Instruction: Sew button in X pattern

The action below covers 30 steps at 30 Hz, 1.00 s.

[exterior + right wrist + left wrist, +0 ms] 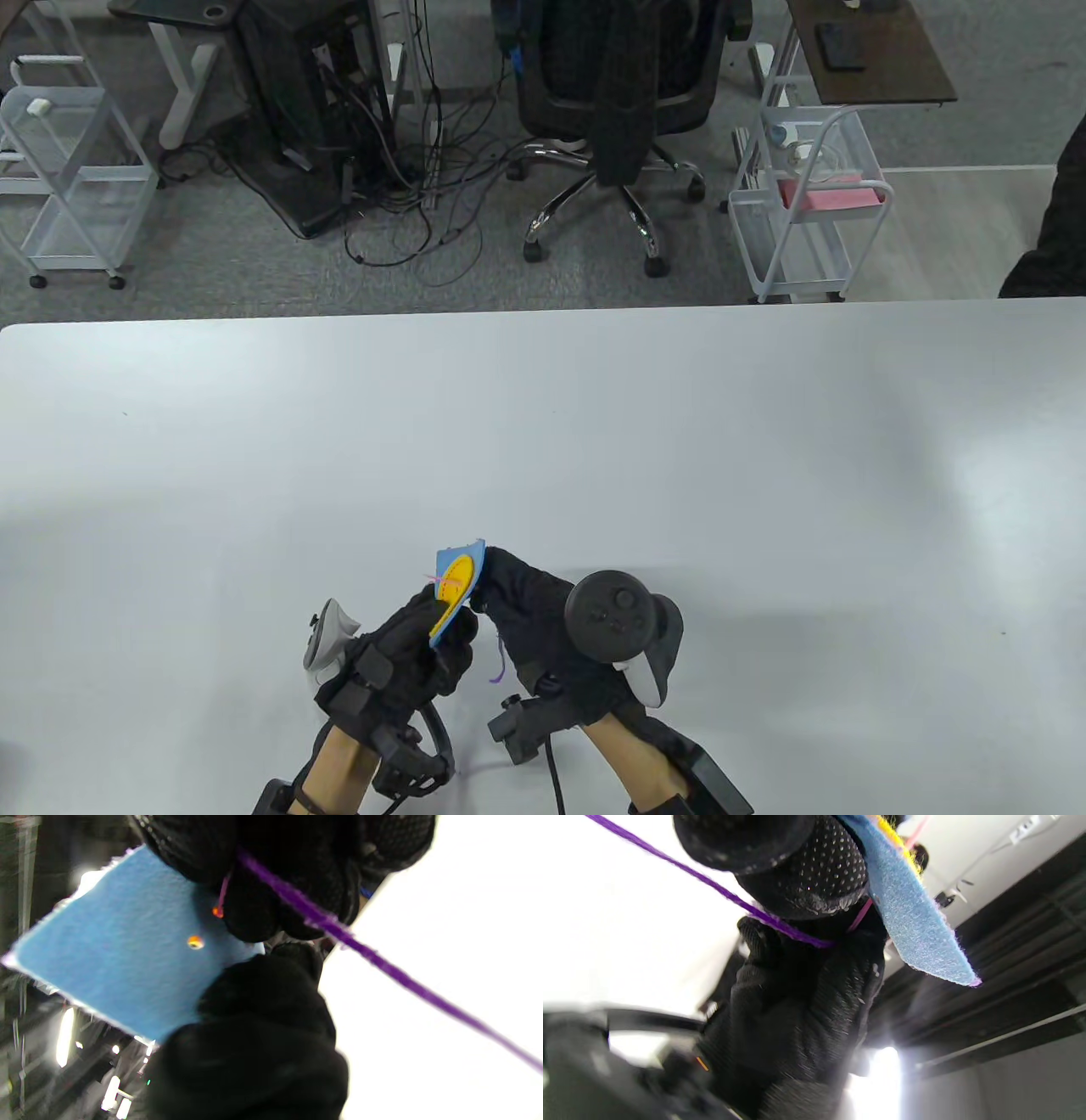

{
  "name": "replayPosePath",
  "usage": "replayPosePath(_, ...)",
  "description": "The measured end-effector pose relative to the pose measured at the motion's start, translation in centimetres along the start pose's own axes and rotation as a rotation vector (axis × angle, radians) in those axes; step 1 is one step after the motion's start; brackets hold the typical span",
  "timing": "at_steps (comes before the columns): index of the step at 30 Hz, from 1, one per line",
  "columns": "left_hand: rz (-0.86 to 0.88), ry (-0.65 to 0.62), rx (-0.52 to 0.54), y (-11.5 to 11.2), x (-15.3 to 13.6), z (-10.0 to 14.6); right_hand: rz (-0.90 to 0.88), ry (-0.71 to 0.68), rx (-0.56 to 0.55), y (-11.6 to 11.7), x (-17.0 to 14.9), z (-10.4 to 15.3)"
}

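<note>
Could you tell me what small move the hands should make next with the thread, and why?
Probably the right hand should draw the purple thread taut behind the blue felt. The left hand grips the felt with its yellow button, and a loose loop of thread hangs between the hands.

We see bare table (543, 441) ahead of both hands and wide to either side. Between the left hand (411, 649) and right hand (543, 628) the way is blocked by the blue felt (462, 586) they hold and the purple thread (499, 666) hanging there.
</note>
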<state>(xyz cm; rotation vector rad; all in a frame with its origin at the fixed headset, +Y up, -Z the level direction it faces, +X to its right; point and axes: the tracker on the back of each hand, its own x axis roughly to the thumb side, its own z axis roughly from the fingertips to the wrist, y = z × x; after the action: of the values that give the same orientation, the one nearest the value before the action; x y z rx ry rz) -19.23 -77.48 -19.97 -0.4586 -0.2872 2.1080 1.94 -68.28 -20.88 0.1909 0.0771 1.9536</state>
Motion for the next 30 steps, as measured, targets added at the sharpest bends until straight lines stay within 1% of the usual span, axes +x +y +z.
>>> replayPosePath(1,-0.08,-0.008,0.037,0.1,0.3,0.1,-0.093,0.036,0.049,0.0,-0.7,-0.3)
replayPosePath(5,-0.294,-0.07,0.144,0.5,1.1,0.5,-0.364,0.133,0.169,0.4,-2.5,-0.8)
replayPosePath(8,-0.45,-0.118,0.225,0.7,1.7,0.8,-0.486,0.173,0.244,0.7,-3.3,-1.0)
replayPosePath(11,-0.579,-0.145,0.264,0.7,2.0,1.1,-0.504,0.195,0.258,0.9,-3.6,-1.1)
replayPosePath(16,-0.798,-0.176,0.322,0.1,2.2,1.3,-0.429,0.242,0.24,0.9,-3.9,-1.1)
replayPosePath(22,-0.979,-0.217,0.332,-1.2,2.4,1.4,-0.42,0.311,0.199,0.8,-4.8,-1.1)
replayPosePath(25,-1.031,-0.229,0.318,-1.8,2.4,1.3,-0.421,0.336,0.177,0.6,-5.3,-1.0)
replayPosePath(30,-1.021,-0.226,0.315,-2.0,2.3,1.3,-0.46,0.348,0.171,0.4,-6.0,-0.9)
